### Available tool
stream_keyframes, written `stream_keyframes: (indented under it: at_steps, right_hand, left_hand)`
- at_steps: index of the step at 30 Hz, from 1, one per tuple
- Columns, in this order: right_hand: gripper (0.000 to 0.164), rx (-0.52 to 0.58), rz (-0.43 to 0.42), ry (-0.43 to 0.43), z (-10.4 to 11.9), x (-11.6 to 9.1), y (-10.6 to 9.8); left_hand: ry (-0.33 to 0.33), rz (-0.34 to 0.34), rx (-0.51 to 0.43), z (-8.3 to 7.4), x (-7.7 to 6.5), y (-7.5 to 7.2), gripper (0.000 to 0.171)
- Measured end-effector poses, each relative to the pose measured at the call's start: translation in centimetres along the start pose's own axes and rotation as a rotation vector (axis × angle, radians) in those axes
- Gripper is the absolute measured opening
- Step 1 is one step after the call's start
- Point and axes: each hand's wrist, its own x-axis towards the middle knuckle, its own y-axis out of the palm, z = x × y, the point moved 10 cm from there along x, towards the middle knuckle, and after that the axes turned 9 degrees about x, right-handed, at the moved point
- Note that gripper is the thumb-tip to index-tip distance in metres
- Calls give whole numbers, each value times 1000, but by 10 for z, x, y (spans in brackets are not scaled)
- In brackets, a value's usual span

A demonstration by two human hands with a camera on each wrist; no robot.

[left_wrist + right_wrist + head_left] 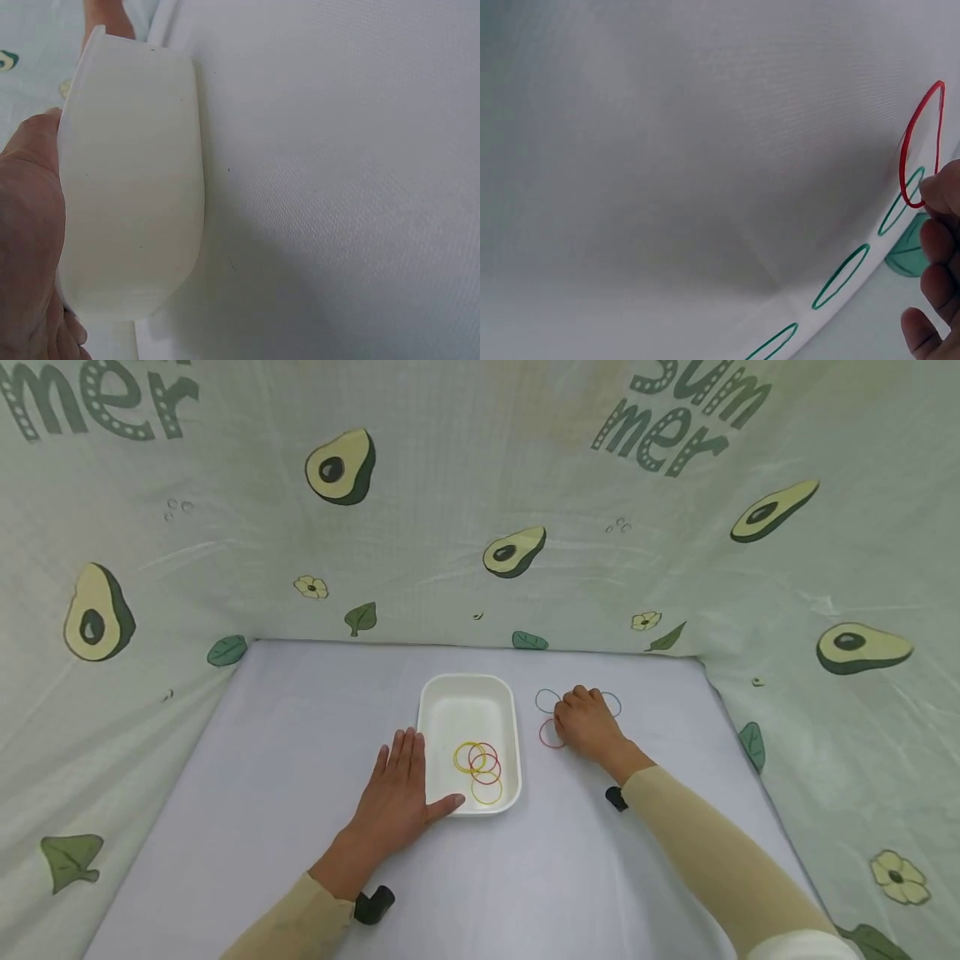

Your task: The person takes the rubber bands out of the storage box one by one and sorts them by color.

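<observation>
A white rectangular tray (430, 693) stands mid-table with several yellow and red rubber bands (480, 768) overlapping in its near half. My left hand (393, 806) lies along the tray's left side, fingers straight and thumb out over the near rim; the left wrist view shows the tray's outer wall (135, 172) beside that hand. To the right of the tray, my right hand (590, 727) pinches a red rubber band (904, 161) between thumb and finger, and the loop stands up off the cloth. Beyond it lie three green rubber bands (840, 276), partly covered by the hand in the head view.
A white cloth covers the table (315, 718). Avocado-print fabric (427, 485) hangs behind it and along both sides. A small black device (373, 906) sits at the left wrist, another (617, 799) at the right.
</observation>
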Motion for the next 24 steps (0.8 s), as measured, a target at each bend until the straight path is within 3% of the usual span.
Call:
stream_keyframes:
  at_steps: [24]
  right_hand:
    - [13,-10,35,21,-7,7,14]
  left_hand:
    - [-15,11,5,-1,3,0,117]
